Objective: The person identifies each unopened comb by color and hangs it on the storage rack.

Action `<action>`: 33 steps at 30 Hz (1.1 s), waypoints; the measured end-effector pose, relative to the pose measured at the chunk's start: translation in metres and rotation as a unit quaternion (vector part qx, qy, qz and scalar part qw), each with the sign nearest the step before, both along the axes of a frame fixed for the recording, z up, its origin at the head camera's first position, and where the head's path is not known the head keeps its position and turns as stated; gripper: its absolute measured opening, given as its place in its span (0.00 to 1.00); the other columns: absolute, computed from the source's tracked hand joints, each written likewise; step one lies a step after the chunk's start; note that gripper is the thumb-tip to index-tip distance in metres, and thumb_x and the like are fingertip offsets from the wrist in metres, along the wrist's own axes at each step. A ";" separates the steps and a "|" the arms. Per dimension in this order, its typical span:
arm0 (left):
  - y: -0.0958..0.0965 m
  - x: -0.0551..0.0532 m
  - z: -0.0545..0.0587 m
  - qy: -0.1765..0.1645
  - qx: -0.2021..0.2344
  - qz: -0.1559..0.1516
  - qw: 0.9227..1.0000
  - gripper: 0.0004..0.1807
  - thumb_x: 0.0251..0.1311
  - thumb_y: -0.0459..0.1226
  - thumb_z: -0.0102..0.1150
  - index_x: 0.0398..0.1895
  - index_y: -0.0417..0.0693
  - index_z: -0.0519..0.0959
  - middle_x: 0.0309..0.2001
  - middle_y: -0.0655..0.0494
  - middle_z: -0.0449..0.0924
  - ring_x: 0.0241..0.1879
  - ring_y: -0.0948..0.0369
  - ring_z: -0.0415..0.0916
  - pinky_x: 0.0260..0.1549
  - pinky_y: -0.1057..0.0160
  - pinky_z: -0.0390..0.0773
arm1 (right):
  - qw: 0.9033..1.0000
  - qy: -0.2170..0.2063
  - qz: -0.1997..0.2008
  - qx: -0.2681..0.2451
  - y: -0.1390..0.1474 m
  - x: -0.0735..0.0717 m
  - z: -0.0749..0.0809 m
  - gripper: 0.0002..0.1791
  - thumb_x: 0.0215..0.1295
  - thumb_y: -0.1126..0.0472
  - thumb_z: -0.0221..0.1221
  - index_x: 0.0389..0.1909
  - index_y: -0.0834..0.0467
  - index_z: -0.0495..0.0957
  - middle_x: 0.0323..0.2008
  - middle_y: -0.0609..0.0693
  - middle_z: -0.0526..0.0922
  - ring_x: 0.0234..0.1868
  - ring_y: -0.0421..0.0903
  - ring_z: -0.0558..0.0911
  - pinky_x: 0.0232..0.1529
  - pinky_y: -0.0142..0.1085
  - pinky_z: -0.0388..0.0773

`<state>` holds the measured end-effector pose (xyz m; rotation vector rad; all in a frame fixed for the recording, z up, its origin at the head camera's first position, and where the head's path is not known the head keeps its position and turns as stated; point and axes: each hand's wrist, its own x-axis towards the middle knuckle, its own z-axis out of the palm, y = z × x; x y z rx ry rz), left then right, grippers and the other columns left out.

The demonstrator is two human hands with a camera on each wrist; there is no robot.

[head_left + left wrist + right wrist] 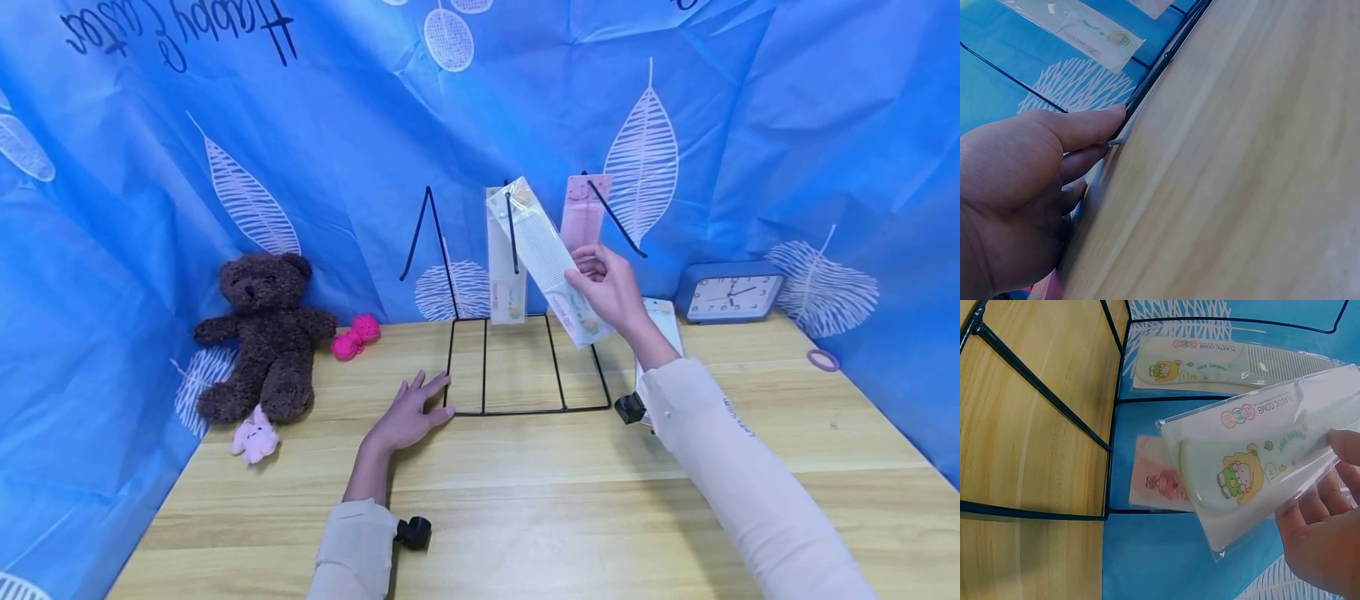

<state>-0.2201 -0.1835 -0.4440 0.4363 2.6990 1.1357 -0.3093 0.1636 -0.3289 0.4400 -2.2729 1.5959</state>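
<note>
A black wire rack [525, 412] with several prongs stands on the table. My left hand [408, 417] holds its front left corner between thumb and fingers. My right hand [611, 287] pinches the lower part of a plastic-wrapped pale green comb [1235, 462], which slants down to the right. Its top end is at the middle prong [512, 233], which shows in front of the wrapper. Behind it hangs another wrapped green comb [506, 283]. A pink wrapped comb [583, 208] hangs on the right prong, partly behind my hand. The left prong [415, 233] carries nothing.
A flat white pack [662, 321] lies partly under my right forearm. A blue clock [731, 292] and purple ring [822, 360] are at the right. At the left are a brown teddy bear [266, 333], pink toy [256, 436] and bright pink bundle [356, 337]. Blue cloth hangs behind.
</note>
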 end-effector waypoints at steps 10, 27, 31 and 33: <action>0.001 -0.001 -0.001 0.003 0.006 -0.003 1.000 0.34 0.73 0.43 0.58 0.77 0.42 0.63 0.78 0.47 0.56 0.80 0.45 0.32 0.75 0.44 0.28 | 0.999 -0.034 -0.004 0.034 0.000 -0.002 -0.003 0.15 0.72 0.64 0.61 0.52 0.70 0.77 0.50 0.67 0.83 0.50 0.57 0.83 0.48 0.33 0.77; 0.002 0.000 0.000 -0.001 0.003 -0.001 1.000 0.34 0.73 0.43 0.58 0.77 0.41 0.62 0.78 0.47 0.56 0.80 0.45 0.32 0.75 0.43 0.28 | 0.995 -0.097 0.015 0.026 0.004 0.000 -0.004 0.17 0.75 0.60 0.58 0.57 0.68 0.75 0.53 0.63 0.81 0.51 0.53 0.80 0.46 0.38 0.85; 0.001 0.000 0.000 0.000 0.002 -0.002 1.000 0.34 0.73 0.43 0.58 0.77 0.41 0.62 0.78 0.47 0.56 0.80 0.45 0.32 0.75 0.44 0.28 | 0.996 -0.090 0.011 0.028 0.007 -0.001 -0.007 0.16 0.75 0.60 0.58 0.56 0.67 0.75 0.52 0.63 0.81 0.50 0.53 0.81 0.41 0.32 0.84; 0.001 0.000 0.000 0.000 0.002 -0.001 1.000 0.34 0.73 0.43 0.58 0.77 0.42 0.62 0.78 0.47 0.56 0.80 0.45 0.32 0.75 0.43 0.28 | 0.996 -0.083 0.011 0.028 0.009 -0.002 -0.008 0.16 0.75 0.61 0.58 0.55 0.68 0.75 0.52 0.64 0.81 0.50 0.54 0.81 0.41 0.32 0.84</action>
